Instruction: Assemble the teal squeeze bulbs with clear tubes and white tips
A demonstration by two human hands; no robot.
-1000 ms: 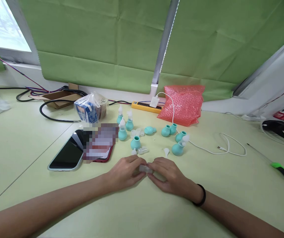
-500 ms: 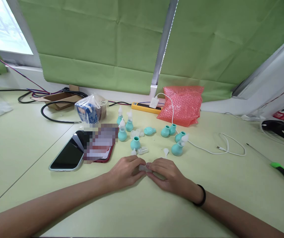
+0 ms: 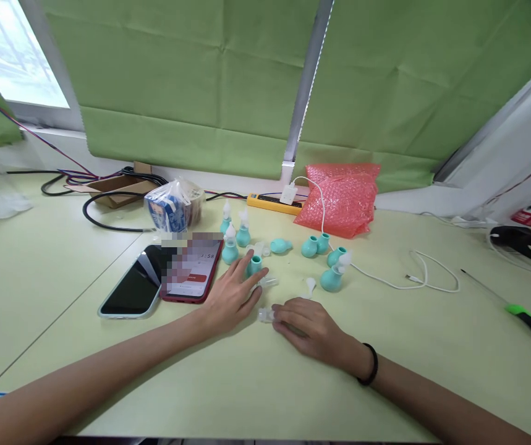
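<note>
Right grip (image 3: 309, 324) pinches a clear tube (image 3: 264, 316), end hidden; left grip (image 3: 230, 296), spread, partly hides a teal bulb (image 3: 256, 264).

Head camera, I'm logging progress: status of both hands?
Right hand: holding clear piece. Left hand: spread around teal bulb, contact unclear. Clear tube close by, partly covered.

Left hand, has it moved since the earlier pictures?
Yes. Judged against the yellow power strip, the left hand has moved forward, nearer to it, leaving the clear piece.
</note>
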